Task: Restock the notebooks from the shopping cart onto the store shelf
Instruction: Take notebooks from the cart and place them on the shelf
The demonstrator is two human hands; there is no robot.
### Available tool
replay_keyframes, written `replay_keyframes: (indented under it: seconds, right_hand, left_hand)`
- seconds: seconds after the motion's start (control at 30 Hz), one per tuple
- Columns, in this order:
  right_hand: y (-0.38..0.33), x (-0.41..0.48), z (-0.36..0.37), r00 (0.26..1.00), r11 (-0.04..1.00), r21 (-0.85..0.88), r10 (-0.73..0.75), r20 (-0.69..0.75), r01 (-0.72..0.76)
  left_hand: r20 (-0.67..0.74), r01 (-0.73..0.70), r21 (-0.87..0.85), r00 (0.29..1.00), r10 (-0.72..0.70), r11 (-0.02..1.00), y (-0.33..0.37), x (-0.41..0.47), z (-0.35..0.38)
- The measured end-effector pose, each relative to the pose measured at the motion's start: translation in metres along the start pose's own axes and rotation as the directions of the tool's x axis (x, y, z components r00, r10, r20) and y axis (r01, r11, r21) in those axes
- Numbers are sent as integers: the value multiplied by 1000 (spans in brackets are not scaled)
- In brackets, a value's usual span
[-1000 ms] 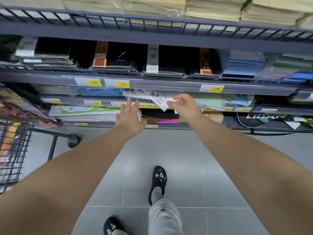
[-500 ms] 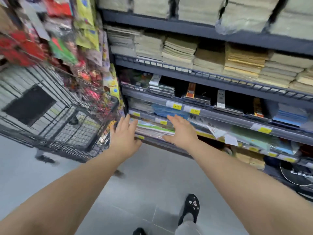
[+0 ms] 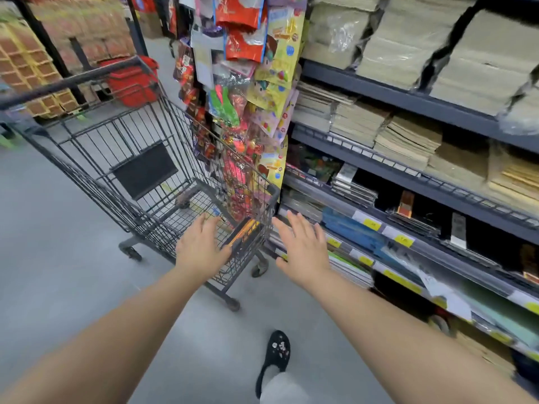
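A dark wire shopping cart (image 3: 96, 147) stands on the left, its near right corner close to the shelf. A black and orange notebook (image 3: 243, 234) lies in that corner of the basket. My left hand (image 3: 201, 249) hovers over the cart's near edge, fingers spread, holding nothing. My right hand (image 3: 303, 252) is open too, between the cart and the grey store shelf (image 3: 431, 252). The shelf holds stacked notebooks (image 3: 354, 188) and yellow price tags.
Hanging packets of toys and snacks (image 3: 248, 91) cover the shelf end above the cart. Wrapped stacks of brown paper pads (image 3: 408, 135) fill the upper shelves. A red basket (image 3: 131, 83) sits behind the cart. Grey tiled floor (image 3: 58, 258) lies to the left.
My view has swung left from the shelf to the cart. My right hand let go of the white packet on the shelf. Both hands moved left toward the cart, open.
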State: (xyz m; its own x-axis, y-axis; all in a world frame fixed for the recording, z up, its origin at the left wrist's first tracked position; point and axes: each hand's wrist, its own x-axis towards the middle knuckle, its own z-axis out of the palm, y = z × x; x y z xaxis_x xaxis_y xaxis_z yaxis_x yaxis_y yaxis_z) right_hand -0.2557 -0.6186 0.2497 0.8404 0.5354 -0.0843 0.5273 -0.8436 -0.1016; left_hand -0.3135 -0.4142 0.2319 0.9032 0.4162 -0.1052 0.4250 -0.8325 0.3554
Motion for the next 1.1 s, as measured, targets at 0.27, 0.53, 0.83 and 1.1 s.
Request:
replay_keyframes:
  seconds: [0.27, 0.53, 0.83, 1.1]
  right_hand:
    - [4, 110, 29, 992, 999, -35, -22, 128, 26]
    - [-4, 211, 29, 985, 1000, 9, -10, 173, 9]
    - [-53, 278, 73, 948, 960, 74, 254, 193, -272]
    - [-113, 286, 115, 766, 764, 148, 573, 292, -628]
  left_hand:
    - [76, 1, 175, 997, -15, 985, -35, 91, -2]
    - [125, -63, 277, 992, 29, 959, -66, 184, -13]
    - [421, -353, 343, 886, 193, 870, -127, 302, 3]
    - [606, -645, 369, 713, 353, 669, -160, 379, 21]
